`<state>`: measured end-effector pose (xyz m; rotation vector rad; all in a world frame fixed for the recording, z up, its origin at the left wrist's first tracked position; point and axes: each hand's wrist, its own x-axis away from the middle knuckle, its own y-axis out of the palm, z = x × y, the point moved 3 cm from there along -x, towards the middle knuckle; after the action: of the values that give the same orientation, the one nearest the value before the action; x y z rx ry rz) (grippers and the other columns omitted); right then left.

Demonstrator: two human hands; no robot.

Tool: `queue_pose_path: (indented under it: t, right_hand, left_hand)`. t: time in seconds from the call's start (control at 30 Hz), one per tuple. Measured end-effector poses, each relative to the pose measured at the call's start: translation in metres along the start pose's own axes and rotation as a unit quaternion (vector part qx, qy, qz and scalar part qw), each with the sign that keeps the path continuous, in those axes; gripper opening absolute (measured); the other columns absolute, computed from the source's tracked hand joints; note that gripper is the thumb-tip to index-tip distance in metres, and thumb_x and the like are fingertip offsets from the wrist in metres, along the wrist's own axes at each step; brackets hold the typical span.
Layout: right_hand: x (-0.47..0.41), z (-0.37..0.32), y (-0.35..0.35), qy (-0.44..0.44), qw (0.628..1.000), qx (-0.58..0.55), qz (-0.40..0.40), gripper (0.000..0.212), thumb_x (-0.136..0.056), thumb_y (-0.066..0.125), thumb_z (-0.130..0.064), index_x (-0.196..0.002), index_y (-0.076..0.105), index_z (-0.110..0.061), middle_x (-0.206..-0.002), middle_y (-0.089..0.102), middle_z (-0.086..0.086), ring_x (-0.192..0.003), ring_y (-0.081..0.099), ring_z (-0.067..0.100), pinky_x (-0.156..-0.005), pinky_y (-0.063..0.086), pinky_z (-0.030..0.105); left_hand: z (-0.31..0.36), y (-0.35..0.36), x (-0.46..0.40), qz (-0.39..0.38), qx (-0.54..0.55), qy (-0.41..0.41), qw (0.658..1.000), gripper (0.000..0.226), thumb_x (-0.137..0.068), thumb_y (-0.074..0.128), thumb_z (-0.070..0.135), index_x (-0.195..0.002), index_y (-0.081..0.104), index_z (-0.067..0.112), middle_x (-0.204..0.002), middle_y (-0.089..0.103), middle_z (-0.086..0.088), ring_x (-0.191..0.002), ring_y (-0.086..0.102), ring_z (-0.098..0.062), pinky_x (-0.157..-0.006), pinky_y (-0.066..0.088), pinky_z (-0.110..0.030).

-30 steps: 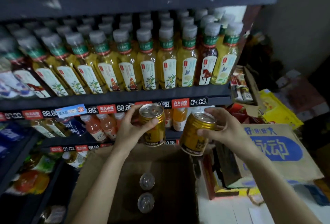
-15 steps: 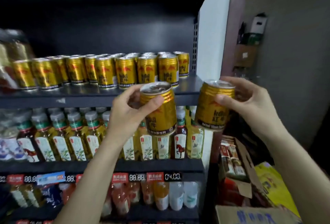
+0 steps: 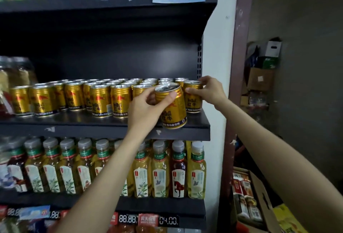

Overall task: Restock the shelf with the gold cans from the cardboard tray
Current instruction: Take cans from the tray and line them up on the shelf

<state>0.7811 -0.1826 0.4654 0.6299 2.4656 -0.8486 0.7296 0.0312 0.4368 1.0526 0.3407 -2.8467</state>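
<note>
My left hand (image 3: 146,110) grips a gold can (image 3: 171,108) tilted just above the front edge of the black shelf (image 3: 104,127). My right hand (image 3: 209,90) holds a second gold can (image 3: 193,99) by its top; it stands upright at the shelf's right end. Rows of several gold cans (image 3: 78,95) fill the shelf to the left. The cardboard tray is out of view.
Tea bottles (image 3: 159,171) line the shelf below, with price tags (image 3: 148,220) under them. A white upright post (image 3: 217,65) bounds the shelf on the right. An open carton (image 3: 259,201) of packets sits low right. Glass jars (image 3: 11,77) stand at far left.
Both hands have moved from in front of the lower shelves up and forward to the can shelf. The right can now stands on the shelf; the left can hangs over its front edge.
</note>
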Motion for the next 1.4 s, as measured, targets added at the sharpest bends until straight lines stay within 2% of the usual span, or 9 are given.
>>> queue_pose_path:
  t: [0.27, 0.37, 0.47, 0.63, 0.73, 0.83, 0.97, 1.17, 1.4]
  right_hand:
    - [0.008, 0.026, -0.006, 0.054, 0.971, -0.223, -0.069, 0.046, -0.091, 0.057, -0.03, -0.13, 0.048, -0.006, -0.117, 0.061, 0.01, -0.107, 0.06, 0.022, -0.079, 0.056, 0.026]
    - [0.041, 0.03, -0.025, 0.003, 0.957, -0.277, -0.091, 0.029, -0.096, 0.047, -0.027, -0.123, 0.056, -0.017, -0.111, 0.063, -0.004, -0.111, 0.059, 0.016, -0.087, 0.053, 0.027]
    - [0.067, 0.029, -0.025, -0.053, 0.956, -0.246, -0.149, 0.041, -0.087, 0.055, -0.033, -0.127, 0.052, -0.026, -0.122, 0.061, -0.01, -0.112, 0.058, 0.005, -0.09, 0.051, 0.022]
    - [0.068, 0.029, -0.008, -0.09, 0.98, -0.153, -0.093, 0.065, -0.077, 0.072, -0.024, -0.134, 0.041, -0.022, -0.122, 0.057, -0.002, -0.111, 0.056, 0.009, -0.089, 0.048, 0.017]
    - [0.059, 0.035, -0.004, -0.076, 0.979, -0.159, -0.105, 0.062, -0.082, 0.068, -0.025, -0.137, 0.041, -0.021, -0.131, 0.051, 0.0, -0.121, 0.05, 0.012, -0.101, 0.046, 0.035]
    - [0.049, 0.038, -0.004, -0.035, 0.977, -0.144, -0.154, 0.061, -0.089, 0.06, -0.026, -0.143, 0.033, -0.029, -0.15, 0.03, -0.004, -0.137, 0.03, 0.014, -0.11, 0.031, 0.033]
    - [0.04, 0.043, 0.004, -0.023, 0.947, -0.192, -0.259, 0.06, -0.092, 0.055, -0.026, -0.145, 0.029, -0.031, -0.145, 0.044, -0.008, -0.134, 0.04, 0.013, -0.113, 0.031, 0.04]
    - [0.037, 0.038, 0.01, -0.024, 0.948, -0.167, -0.268, 0.053, -0.097, 0.044, -0.017, -0.147, 0.025, -0.025, -0.142, 0.046, -0.006, -0.131, 0.042, 0.01, -0.099, 0.039, 0.018]
    - [0.039, 0.035, 0.017, -0.026, 0.95, -0.165, -0.262, 0.055, -0.098, 0.043, -0.02, -0.148, 0.019, -0.024, -0.145, 0.042, -0.003, -0.131, 0.041, 0.011, -0.11, 0.034, 0.029]
  left_hand:
    - [0.01, 0.043, -0.01, -0.031, -0.068, 0.033, 0.997, 0.058, -0.076, 0.064, 0.056, -0.121, 0.059, 0.02, -0.094, 0.057, 0.02, -0.094, 0.057, -0.001, -0.071, 0.039, -0.011]
    - [0.008, 0.059, -0.014, -0.031, -0.11, 0.039, 0.993, 0.068, -0.077, 0.06, 0.062, -0.13, 0.051, 0.021, -0.117, 0.064, 0.008, -0.102, 0.057, -0.004, -0.079, 0.04, -0.016]
    - [0.003, 0.071, -0.018, -0.032, -0.114, 0.046, 0.992, 0.068, -0.077, 0.059, 0.061, -0.131, 0.05, 0.02, -0.124, 0.063, 0.001, -0.112, 0.058, -0.012, -0.086, 0.044, -0.021]
    - [0.008, 0.064, -0.016, -0.022, -0.123, 0.104, 0.987, 0.065, -0.079, 0.062, 0.053, -0.132, 0.052, 0.017, -0.126, 0.062, -0.001, -0.111, 0.06, -0.013, -0.086, 0.046, -0.018]
    - [0.009, 0.042, -0.015, 0.009, -0.125, 0.152, 0.98, 0.048, -0.085, 0.064, 0.038, -0.129, 0.055, 0.021, -0.124, 0.062, 0.003, -0.102, 0.063, -0.011, -0.082, 0.051, -0.018]
    - [0.0, 0.03, -0.027, 0.007, -0.248, 0.21, 0.946, 0.051, -0.087, 0.061, 0.037, -0.134, 0.048, 0.023, -0.139, 0.049, 0.007, -0.128, 0.043, -0.013, -0.107, 0.036, -0.03]
    - [-0.017, 0.029, -0.042, -0.097, -0.364, 0.194, 0.906, 0.085, -0.082, 0.057, 0.057, -0.149, 0.019, 0.021, -0.157, 0.016, 0.007, -0.145, 0.008, -0.009, -0.114, 0.001, -0.028]
    - [-0.022, 0.03, -0.043, -0.098, -0.38, 0.208, 0.896, 0.092, -0.079, 0.055, 0.064, -0.149, 0.015, 0.022, -0.157, 0.013, 0.006, -0.145, 0.008, -0.008, -0.111, -0.005, -0.023]
    - [-0.018, 0.039, -0.046, -0.103, -0.381, 0.244, 0.886, 0.082, -0.076, 0.053, 0.068, -0.145, 0.028, 0.03, -0.153, 0.027, 0.007, -0.143, 0.019, -0.014, -0.116, 0.001, -0.035]
